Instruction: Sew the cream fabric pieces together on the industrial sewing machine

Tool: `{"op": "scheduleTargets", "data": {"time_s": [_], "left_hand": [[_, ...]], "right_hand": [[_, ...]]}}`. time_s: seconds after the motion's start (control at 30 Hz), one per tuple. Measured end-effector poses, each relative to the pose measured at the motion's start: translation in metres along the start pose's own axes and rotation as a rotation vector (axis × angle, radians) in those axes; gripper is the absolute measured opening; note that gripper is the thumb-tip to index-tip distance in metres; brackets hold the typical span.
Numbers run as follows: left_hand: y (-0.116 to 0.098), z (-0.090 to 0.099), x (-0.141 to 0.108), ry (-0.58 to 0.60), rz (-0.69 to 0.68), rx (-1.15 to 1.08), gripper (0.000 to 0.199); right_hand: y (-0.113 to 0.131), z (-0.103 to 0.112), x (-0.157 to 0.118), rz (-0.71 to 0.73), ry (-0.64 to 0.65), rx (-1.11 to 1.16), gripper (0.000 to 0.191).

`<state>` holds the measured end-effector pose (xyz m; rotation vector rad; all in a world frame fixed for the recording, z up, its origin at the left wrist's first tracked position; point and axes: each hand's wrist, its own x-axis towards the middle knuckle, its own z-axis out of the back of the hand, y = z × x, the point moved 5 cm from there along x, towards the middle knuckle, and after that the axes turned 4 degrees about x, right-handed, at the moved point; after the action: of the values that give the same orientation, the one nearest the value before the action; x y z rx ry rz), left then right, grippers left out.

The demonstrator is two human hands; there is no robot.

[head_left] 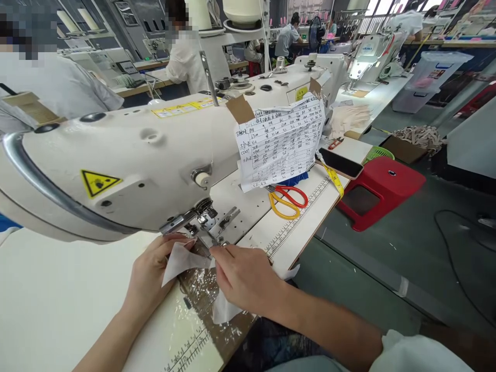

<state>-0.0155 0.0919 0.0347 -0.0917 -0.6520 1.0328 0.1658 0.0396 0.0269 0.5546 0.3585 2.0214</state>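
A sheer white fabric piece (182,262) lies at the needle area of a white sewing machine (155,150). My left hand (151,268) has its fingers closed on the fabric's left part, close beside the presser foot (209,238). With thumb and fingers pinched, my right hand (244,274) grips the same fabric just right of the foot, and a loose end hangs below that palm. The fingertips of both hands are partly hidden by the cloth and the machine head. Brown tape (209,294) covers the table under my hands.
Scissors (287,201) with red and orange handles lie right of the needle. A handwritten sheet (281,142) hangs on the machine. A phone (341,163) and yellow tape measure (332,178) lie near the edge, above a red stool (383,188). Other people work behind.
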Motion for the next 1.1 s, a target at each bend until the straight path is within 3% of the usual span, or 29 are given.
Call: {"op": "scheduleTargets", "data": {"time_s": [0.3,0.9,1.1], "left_hand": [[0.002,0.0,-0.002,0.011,0.002,-0.015,0.023],[0.007,-0.007,-0.004,0.038,0.091,-0.011,0.028],[0.006,-0.009,0.001,0.047,0.195,0.014,0.034]], "right_hand": [[0.0,-0.001,-0.002,0.011,-0.048,0.043,0.027],[0.003,-0.002,0.0,0.012,-0.014,0.01,0.022],[0.003,-0.002,0.001,0.021,0.007,-0.031,0.023]]}}
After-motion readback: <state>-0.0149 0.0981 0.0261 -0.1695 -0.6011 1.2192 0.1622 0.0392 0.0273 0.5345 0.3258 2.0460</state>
